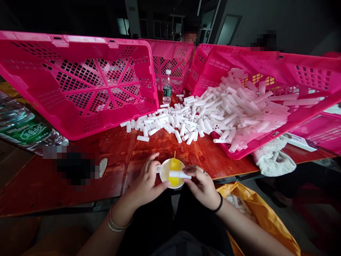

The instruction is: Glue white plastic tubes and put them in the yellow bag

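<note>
A small white bowl [166,167] with yellow liquid and a thin stick in it sits at the near edge of the red wooden table [112,156]. My left hand [145,181] pinches a short white tube piece [158,168] beside the bowl. My right hand [201,183] grips a longer white tube [179,174] held level over the bowl. The two pieces point at each other, almost touching. A heap of white tubes [186,119] lies on the table beyond and spills from a tipped pink crate [269,89].
A second pink crate [80,85] stands on its side at left, a third [173,60] behind. A water bottle [167,87] stands between them; another lies at far left [26,129]. A yellow bag [263,217] with tubes hangs at my right. A cloth [274,160] lies under the right crate.
</note>
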Tool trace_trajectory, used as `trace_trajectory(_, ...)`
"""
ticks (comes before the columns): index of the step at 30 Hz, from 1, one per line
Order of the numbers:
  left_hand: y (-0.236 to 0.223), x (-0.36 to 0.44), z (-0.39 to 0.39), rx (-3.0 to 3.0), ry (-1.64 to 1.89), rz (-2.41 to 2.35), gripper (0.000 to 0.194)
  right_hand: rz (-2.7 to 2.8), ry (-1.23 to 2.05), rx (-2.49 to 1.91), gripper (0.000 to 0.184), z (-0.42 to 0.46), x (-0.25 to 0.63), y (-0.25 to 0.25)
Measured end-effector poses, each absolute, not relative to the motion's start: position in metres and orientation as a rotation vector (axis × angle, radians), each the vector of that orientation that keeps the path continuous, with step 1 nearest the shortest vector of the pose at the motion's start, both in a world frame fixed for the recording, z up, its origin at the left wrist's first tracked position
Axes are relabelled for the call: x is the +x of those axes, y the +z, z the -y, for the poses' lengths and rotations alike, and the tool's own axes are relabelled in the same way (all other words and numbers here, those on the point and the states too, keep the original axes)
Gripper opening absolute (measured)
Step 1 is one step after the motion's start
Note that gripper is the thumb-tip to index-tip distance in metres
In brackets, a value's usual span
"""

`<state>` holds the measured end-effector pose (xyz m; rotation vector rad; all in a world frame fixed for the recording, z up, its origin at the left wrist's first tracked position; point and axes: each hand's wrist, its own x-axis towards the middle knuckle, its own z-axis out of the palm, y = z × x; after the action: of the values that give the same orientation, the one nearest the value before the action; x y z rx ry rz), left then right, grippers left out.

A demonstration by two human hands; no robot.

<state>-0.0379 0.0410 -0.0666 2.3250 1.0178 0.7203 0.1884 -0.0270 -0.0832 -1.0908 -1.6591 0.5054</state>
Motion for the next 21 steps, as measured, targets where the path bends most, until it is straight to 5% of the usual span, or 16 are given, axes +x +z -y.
trace_trajectory(2,-0.055,-0.039,-0.039,2.393,0.703,-1.079,0.021,1.401,0.746,-1.109,0.011,0.027,0.183,-0.073)
trace_trajectory(7,-0.024,-0.035,-0.033,2.776,0.669,-0.971,0.023,1.213,1.038,-1.098,0.017,0.03,0.177,-0.04)
trace_trajectory(21,-0.001,-0.011,-0.008,2.821,0.722,-0.934,0.021,1.433,0.881,-1.193,0.012,0.054,0.203,-0.002)
